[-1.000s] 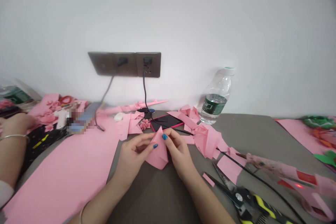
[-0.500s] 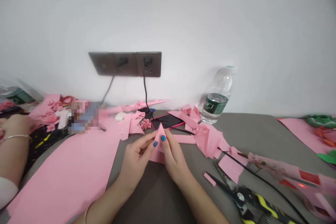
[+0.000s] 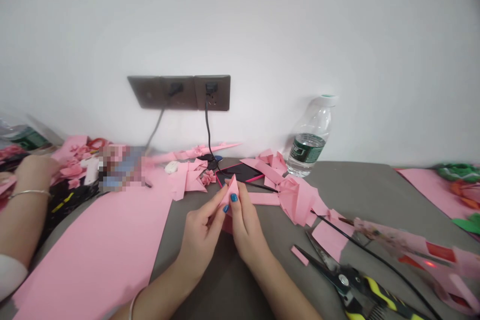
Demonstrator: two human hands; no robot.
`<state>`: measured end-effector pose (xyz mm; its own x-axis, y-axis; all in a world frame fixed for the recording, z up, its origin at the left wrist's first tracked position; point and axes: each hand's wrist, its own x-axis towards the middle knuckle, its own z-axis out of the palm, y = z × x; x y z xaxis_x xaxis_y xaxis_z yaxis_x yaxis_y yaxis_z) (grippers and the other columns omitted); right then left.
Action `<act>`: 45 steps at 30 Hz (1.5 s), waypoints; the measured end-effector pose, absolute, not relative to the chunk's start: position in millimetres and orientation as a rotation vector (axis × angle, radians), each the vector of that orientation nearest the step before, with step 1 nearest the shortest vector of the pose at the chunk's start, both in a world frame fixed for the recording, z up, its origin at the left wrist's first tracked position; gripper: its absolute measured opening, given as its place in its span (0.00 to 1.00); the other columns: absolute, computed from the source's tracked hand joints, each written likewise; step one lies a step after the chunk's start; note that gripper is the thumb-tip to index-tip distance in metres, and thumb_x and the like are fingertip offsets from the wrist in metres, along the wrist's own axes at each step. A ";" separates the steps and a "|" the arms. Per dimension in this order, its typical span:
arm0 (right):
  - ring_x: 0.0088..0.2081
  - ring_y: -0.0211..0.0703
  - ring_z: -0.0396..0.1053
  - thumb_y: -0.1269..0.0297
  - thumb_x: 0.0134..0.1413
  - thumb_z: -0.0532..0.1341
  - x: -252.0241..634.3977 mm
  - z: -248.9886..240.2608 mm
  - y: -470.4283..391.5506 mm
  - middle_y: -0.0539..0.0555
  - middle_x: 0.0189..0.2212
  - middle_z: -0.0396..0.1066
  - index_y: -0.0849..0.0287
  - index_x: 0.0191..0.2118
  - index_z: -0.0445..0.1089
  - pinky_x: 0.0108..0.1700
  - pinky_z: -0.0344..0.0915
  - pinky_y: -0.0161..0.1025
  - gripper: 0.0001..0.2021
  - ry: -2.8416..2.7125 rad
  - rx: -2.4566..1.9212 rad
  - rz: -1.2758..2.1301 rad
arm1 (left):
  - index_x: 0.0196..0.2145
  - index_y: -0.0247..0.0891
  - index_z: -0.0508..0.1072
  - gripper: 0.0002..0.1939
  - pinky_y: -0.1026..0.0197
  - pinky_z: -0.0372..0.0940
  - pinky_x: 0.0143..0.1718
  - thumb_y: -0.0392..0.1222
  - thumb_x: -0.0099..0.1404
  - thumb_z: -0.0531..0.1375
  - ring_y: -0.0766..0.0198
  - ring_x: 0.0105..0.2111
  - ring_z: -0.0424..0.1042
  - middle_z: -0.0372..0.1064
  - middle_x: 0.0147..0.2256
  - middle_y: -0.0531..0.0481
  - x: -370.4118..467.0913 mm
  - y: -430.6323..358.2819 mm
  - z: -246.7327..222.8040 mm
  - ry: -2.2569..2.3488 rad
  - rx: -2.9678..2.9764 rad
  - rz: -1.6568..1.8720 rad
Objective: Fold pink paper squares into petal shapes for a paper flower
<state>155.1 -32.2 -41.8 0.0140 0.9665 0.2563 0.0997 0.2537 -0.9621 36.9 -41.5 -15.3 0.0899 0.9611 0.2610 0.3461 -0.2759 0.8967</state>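
Note:
A small piece of folded pink paper (image 3: 232,187) with a pointed tip is pinched between both hands, just above the grey table. My left hand (image 3: 200,232) grips its left side with thumb and fingers. On the other side, my right hand (image 3: 245,225) is closed on it, the blue-nailed thumb pressed flat on its face. The lower part of the paper is mostly hidden behind the fingers. Behind the hands lies a phone-like device with a pink edge (image 3: 242,172). Folded pink paper pieces (image 3: 298,197) lie to the right of my hands.
Scissors (image 3: 343,280) with black-yellow handles and a corded glue gun (image 3: 423,255) with a red light lie at right. A water bottle (image 3: 308,140) leans by the wall. A large pink sheet (image 3: 108,245) spreads at left, beside another person's arm (image 3: 30,205).
The folded paper has tilted a little to the right, and less of its lower part shows between my hands. At left, the other person's hand has moved slightly right.

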 end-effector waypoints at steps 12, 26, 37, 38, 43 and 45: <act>0.62 0.50 0.58 0.55 0.70 0.44 155.2 -47.8 -32.9 0.59 0.61 0.61 0.54 0.64 0.53 0.62 0.53 0.49 0.22 -1.453 -1.147 0.872 | 0.58 0.37 0.69 0.21 0.64 0.73 0.41 0.39 0.70 0.53 0.55 0.47 0.77 0.72 0.53 0.45 36.5 -44.2 -15.2 1.326 1.742 1.176; 0.47 0.48 0.71 0.53 0.66 0.53 168.7 -29.4 -25.4 0.55 0.44 0.76 0.54 0.48 0.74 0.52 0.65 0.42 0.17 -1.264 -0.832 1.157 | 0.59 0.40 0.69 0.21 0.59 0.68 0.53 0.38 0.71 0.50 0.57 0.54 0.71 0.71 0.55 0.47 32.5 -42.7 -14.1 1.189 1.813 1.108; 0.41 0.47 0.74 0.56 0.64 0.56 169.8 -33.4 -24.0 0.54 0.36 0.79 0.53 0.39 0.79 0.47 0.67 0.42 0.14 -1.129 -0.805 1.190 | 0.55 0.35 0.73 0.19 0.62 0.71 0.44 0.38 0.71 0.51 0.57 0.44 0.77 0.76 0.49 0.43 34.4 -42.8 -12.1 1.173 1.835 1.056; 0.41 0.47 0.74 0.56 0.64 0.56 169.7 -34.3 -23.9 0.54 0.36 0.79 0.53 0.40 0.79 0.47 0.67 0.42 0.14 -1.113 -0.800 1.199 | 0.55 0.35 0.73 0.19 0.62 0.70 0.43 0.38 0.71 0.51 0.58 0.43 0.77 0.76 0.48 0.43 34.4 -42.7 -11.8 1.174 1.845 1.054; 0.38 0.47 0.76 0.57 0.64 0.55 168.0 -37.1 -23.7 0.54 0.34 0.80 0.54 0.40 0.78 0.45 0.69 0.43 0.14 -0.997 -0.756 1.294 | 0.56 0.37 0.72 0.20 0.65 0.69 0.35 0.36 0.70 0.50 0.62 0.34 0.77 0.78 0.45 0.45 33.1 -43.3 -13.1 1.173 1.908 1.016; 0.37 0.48 0.77 0.56 0.63 0.56 167.4 -36.2 -24.1 0.54 0.33 0.80 0.55 0.40 0.78 0.44 0.70 0.43 0.15 -0.970 -0.755 1.304 | 0.56 0.37 0.72 0.20 0.66 0.68 0.34 0.36 0.70 0.50 0.63 0.32 0.76 0.78 0.43 0.45 32.8 -44.6 -13.9 1.174 1.934 1.010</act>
